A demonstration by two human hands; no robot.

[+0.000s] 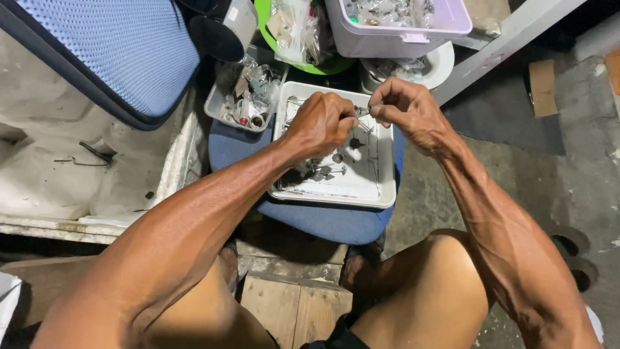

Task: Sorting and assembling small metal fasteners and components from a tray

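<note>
My left hand and right hand meet fingertip to fingertip, both curled tight, forearms angled inward.

Viewpoint: one head-worn camera looked steeply down over the person's forearms and knees.
Facing: it pointed forward at the shallow white rectangular plastic tray on the blue padded stool.
Nearness: close, within arm's reach.
Shared: no second view.

Shallow tray sits on stool cushion. Small parts bin just left of tray. Lidded tub behind tray. Both hands, left hand and right hand, over tray's far end.
</note>
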